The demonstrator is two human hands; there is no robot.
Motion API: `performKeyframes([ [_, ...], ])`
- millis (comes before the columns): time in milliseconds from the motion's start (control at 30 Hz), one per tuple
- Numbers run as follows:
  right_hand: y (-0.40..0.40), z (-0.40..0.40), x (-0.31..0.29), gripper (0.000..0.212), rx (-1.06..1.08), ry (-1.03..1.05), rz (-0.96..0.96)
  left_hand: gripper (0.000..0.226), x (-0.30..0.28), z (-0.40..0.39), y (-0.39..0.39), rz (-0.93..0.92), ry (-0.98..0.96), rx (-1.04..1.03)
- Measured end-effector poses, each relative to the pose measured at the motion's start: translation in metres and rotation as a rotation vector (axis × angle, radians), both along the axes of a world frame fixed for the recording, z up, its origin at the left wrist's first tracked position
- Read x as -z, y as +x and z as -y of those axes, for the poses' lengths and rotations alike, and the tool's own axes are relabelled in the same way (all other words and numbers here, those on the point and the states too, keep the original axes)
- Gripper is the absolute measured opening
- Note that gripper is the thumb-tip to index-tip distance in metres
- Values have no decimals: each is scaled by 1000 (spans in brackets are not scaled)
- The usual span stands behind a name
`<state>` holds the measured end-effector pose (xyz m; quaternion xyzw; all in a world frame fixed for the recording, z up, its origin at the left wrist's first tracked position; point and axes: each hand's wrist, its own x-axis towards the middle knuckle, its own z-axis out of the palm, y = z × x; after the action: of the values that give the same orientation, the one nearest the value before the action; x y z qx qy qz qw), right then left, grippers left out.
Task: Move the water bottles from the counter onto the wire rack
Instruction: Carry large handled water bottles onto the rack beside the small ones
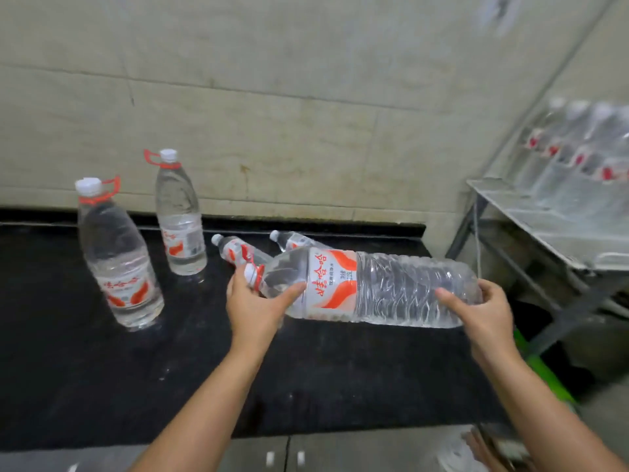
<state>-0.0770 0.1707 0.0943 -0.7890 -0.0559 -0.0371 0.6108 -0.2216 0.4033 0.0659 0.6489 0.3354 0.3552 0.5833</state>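
Note:
I hold a large clear water bottle with a red and white label sideways above the black counter. My left hand grips its neck end, thumb across the shoulder. My right hand grips its base. Two big bottles stand upright on the counter at the left, one nearer and one behind it. Two smaller bottles lie on their sides behind the held one. The wire rack stands at the right with several bottles on it.
A tiled wall runs behind the counter. The counter ends at the right, with a gap before the rack's metal legs. Something green lies on the floor below the rack. Cabinet fronts show under the counter edge.

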Motion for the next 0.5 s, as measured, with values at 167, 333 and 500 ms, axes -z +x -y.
performKeyframes([
  [167, 47, 131, -45, 96, 76, 19, 130, 50, -39, 117, 79, 127, 72, 105],
  [333, 86, 251, -88, 75, 199, 89, 250, 38, -77, 222, 150, 248, 121, 205],
  [500, 116, 327, -110, 83, 308, 132, 312, 47, -115, 290, 206, 337, 176, 302],
])
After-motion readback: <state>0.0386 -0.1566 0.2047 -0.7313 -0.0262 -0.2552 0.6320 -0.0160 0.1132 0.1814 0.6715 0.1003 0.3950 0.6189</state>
